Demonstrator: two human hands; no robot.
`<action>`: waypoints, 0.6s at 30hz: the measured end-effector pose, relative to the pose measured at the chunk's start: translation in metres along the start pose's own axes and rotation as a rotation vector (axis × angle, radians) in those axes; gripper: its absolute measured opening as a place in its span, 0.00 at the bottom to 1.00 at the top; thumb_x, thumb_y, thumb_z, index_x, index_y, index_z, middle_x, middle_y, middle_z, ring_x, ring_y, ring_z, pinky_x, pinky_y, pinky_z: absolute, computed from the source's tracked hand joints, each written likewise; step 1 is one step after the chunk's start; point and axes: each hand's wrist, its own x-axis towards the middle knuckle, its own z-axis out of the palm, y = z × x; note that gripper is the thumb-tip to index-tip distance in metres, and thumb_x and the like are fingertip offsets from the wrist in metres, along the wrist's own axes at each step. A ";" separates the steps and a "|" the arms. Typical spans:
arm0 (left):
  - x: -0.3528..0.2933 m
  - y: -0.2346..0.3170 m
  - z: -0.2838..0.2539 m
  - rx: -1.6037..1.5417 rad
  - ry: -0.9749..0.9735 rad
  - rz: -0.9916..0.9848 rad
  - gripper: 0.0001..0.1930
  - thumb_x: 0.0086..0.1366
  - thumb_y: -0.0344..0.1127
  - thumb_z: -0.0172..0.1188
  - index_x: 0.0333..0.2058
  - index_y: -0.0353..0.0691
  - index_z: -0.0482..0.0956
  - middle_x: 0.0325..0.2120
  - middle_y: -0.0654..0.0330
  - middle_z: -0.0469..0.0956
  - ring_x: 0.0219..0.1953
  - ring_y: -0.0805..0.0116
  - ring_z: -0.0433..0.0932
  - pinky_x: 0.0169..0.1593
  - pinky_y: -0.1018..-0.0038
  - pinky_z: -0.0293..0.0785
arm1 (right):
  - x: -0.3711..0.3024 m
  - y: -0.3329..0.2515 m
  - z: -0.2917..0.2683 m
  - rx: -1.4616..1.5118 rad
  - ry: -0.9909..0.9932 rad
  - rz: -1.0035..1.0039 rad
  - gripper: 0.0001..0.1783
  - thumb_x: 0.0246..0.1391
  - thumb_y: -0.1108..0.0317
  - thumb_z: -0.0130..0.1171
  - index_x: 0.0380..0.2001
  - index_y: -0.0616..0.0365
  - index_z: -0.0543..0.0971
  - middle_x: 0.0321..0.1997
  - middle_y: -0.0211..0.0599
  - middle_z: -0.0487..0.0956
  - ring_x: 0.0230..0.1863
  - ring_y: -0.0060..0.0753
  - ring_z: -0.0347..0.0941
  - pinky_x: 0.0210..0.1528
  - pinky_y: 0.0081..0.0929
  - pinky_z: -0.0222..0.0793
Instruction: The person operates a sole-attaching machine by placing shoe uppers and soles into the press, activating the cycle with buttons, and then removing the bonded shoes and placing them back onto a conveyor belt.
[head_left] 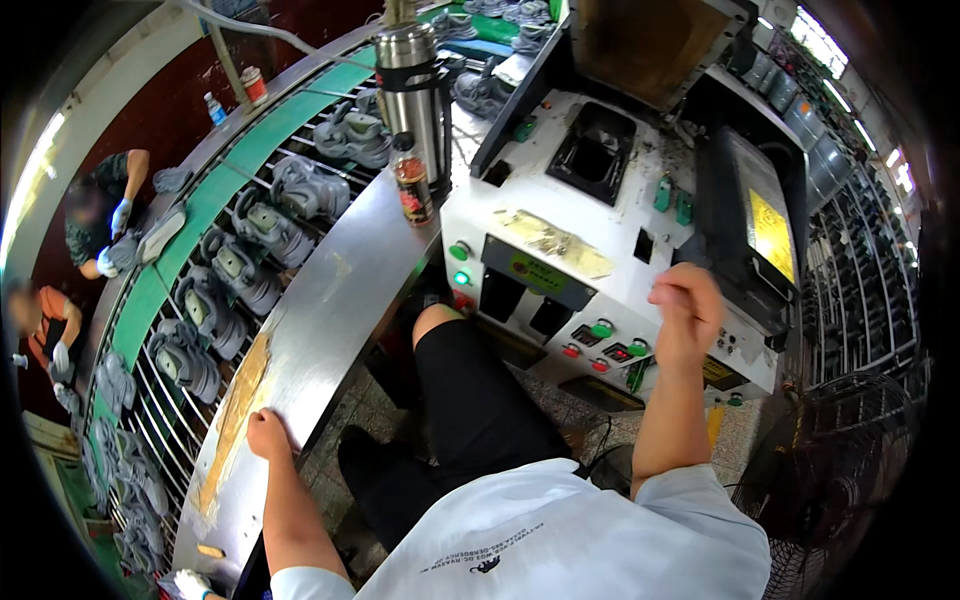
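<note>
My left hand (268, 432) rests palm down on the metal side ledge (330, 300) of a conveyor line, holding nothing. My right hand (686, 312) hangs in the air with its fingers curled in, just in front of a white press machine (600, 220) and above its row of red and green buttons (600, 340). Nothing shows in that hand. The machine's black mould cavity (592, 150) lies open under a raised lid (650, 45). Grey shoes (245, 270) ride in pairs on the wire rack conveyor to my left.
A steel thermos (412, 95) and a small bottle (411, 185) stand on the ledge. Two other people in gloves (110, 225) work across the conveyor. A black floor fan (830, 470) stands at lower right. Racks (860, 270) run along the right.
</note>
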 end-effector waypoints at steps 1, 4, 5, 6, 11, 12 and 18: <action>0.001 0.002 0.003 -0.001 -0.003 0.005 0.17 0.58 0.45 0.48 0.20 0.38 0.75 0.22 0.49 0.78 0.26 0.46 0.76 0.32 0.55 0.70 | -0.006 0.022 -0.014 -0.256 -0.033 0.026 0.04 0.51 0.76 0.57 0.31 0.66 0.76 0.23 0.33 0.74 0.25 0.21 0.68 0.30 0.19 0.62; 0.000 0.005 0.003 0.018 -0.018 -0.010 0.17 0.59 0.44 0.48 0.20 0.38 0.74 0.22 0.49 0.78 0.26 0.47 0.76 0.32 0.56 0.70 | -0.024 0.067 -0.041 -0.666 -0.070 0.132 0.06 0.48 0.73 0.59 0.32 0.59 0.78 0.22 0.35 0.75 0.23 0.29 0.71 0.27 0.24 0.66; 0.000 0.005 0.002 0.017 -0.023 -0.023 0.17 0.59 0.44 0.48 0.20 0.38 0.74 0.21 0.49 0.78 0.26 0.47 0.76 0.32 0.56 0.70 | -0.032 0.082 -0.050 -0.773 -0.071 0.177 0.06 0.47 0.73 0.60 0.32 0.57 0.78 0.22 0.36 0.76 0.23 0.31 0.71 0.27 0.25 0.66; -0.001 0.006 0.004 0.010 -0.024 -0.009 0.17 0.59 0.44 0.49 0.20 0.38 0.74 0.21 0.49 0.78 0.26 0.47 0.76 0.32 0.56 0.70 | -0.040 0.098 -0.065 -0.839 -0.060 0.287 0.08 0.46 0.69 0.61 0.33 0.54 0.79 0.22 0.36 0.75 0.23 0.37 0.72 0.27 0.30 0.67; 0.000 -0.001 0.006 0.021 0.027 0.027 0.16 0.59 0.43 0.49 0.20 0.37 0.74 0.21 0.49 0.77 0.26 0.47 0.76 0.31 0.56 0.70 | -0.056 0.126 -0.095 -0.993 -0.084 0.524 0.11 0.48 0.63 0.61 0.37 0.51 0.78 0.20 0.35 0.74 0.24 0.40 0.73 0.28 0.34 0.68; -0.001 0.002 0.003 0.007 0.014 0.020 0.16 0.59 0.43 0.49 0.20 0.37 0.74 0.21 0.49 0.77 0.25 0.47 0.75 0.31 0.56 0.69 | -0.059 0.129 -0.094 -0.979 -0.101 0.523 0.11 0.48 0.63 0.61 0.37 0.51 0.78 0.20 0.35 0.75 0.24 0.40 0.74 0.28 0.35 0.68; -0.002 -0.005 0.006 -0.029 0.054 0.039 0.15 0.58 0.41 0.51 0.19 0.36 0.74 0.20 0.49 0.76 0.24 0.48 0.75 0.31 0.57 0.69 | -0.056 0.134 -0.082 -1.002 -0.101 0.522 0.08 0.47 0.65 0.61 0.32 0.52 0.77 0.23 0.34 0.77 0.27 0.40 0.75 0.30 0.35 0.69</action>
